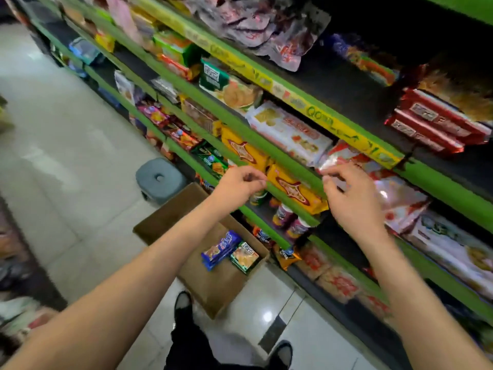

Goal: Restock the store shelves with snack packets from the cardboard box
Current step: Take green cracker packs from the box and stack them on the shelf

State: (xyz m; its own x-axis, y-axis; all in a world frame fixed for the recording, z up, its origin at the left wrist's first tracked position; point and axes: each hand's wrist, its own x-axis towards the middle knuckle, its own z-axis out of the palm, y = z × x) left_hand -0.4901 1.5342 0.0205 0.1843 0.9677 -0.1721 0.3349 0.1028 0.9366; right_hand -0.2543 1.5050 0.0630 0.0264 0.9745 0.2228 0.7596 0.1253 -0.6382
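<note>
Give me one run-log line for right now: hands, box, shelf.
left hand: empty, at green shelf edge | right hand: fingertips at red-white packet, grip unclear | cardboard box: on floor, blue packets and green packet remain

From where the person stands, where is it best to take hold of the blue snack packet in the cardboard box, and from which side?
Probably at its upper end, coming straight down from above. The blue snack packet leans upright in the cardboard box, its top free. A green packet sits against one side, so pinch across its flat faces.

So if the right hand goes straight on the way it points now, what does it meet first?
Probably the red and silver packet on the shelf: the right hand points up toward it, fingertips at its edge. Whether they already touch is unclear.
</note>
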